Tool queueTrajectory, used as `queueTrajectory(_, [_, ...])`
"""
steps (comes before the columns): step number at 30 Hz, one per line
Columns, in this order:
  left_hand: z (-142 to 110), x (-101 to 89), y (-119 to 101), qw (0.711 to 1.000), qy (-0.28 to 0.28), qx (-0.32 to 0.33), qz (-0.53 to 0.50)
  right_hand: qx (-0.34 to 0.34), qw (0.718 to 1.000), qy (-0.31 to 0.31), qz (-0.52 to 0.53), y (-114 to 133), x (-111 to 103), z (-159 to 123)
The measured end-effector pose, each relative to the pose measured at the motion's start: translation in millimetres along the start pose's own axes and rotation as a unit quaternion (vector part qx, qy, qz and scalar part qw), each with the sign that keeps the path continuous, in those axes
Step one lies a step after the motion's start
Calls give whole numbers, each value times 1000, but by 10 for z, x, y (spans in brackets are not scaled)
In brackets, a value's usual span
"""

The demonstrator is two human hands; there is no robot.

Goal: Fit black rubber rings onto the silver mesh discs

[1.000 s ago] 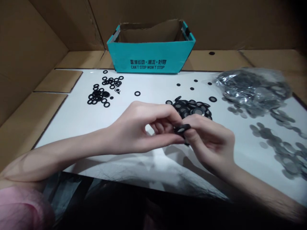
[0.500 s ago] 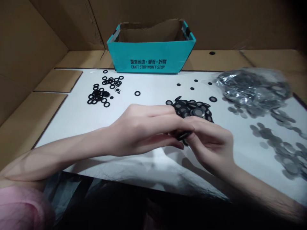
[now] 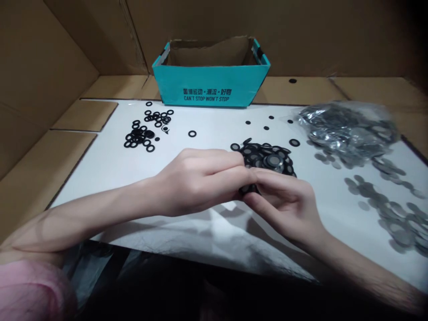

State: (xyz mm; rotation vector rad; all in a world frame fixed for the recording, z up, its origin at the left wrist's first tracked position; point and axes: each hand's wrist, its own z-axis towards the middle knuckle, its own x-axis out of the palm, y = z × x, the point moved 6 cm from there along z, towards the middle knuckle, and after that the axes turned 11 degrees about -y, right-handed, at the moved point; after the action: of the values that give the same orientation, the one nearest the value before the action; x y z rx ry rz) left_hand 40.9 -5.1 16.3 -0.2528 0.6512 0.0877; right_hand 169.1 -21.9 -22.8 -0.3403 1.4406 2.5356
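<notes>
My left hand (image 3: 200,180) reaches in from the left, fingers closed and meeting the fingertips of my right hand (image 3: 290,203). Between both sets of fingertips is a dark round disc (image 3: 245,189), mostly covered by the fingers. Its thin black edge shows near my right thumb. Just behind the hands lies a pile of black-rimmed discs with grey centres (image 3: 267,157), partly hidden by my fingers. A single black-rimmed disc (image 3: 294,142) lies to the right of the pile.
A turquoise open box (image 3: 210,84) stands at the back. Black rings (image 3: 137,136) lie in clusters at left, with one ring (image 3: 192,133) apart. A clear bag of discs (image 3: 347,129) and loose grey discs (image 3: 397,223) lie at right. Cardboard walls (image 3: 234,20) enclose the white surface.
Both hands have shifted slightly left, still together around the disc. My left thumb, visible before, is now hidden. The whole view has shifted a little.
</notes>
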Motion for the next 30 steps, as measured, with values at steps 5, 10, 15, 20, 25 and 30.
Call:
queueTrajectory(5, [-10, -2, 5, 999, -17, 24, 20, 37, 999, 16, 3, -48, 0, -13])
queueTrajectory(10, [-25, 11, -39, 994, -34, 85, 61, 66, 997, 37, 21, -78, 60, -15])
queueTrajectory(15, [16, -103, 53, 995, -20, 66, 78, 42, 998, 7, -35, -17, -146, 77])
queueTrajectory(20, [138, -490, 282, 990, -82, 24, 113, -47, 938, -111, -324, -27, -864, 243])
queueTrajectory(25, [163, -710, 613, 991, -88, -1, 101, 23, 917, 20, -398, -475, -1121, 204])
queueTrajectory(30, [15, -825, 1112, 986, -61, -107, 116, 63, 939, 31, -336, -634, -1137, 103])
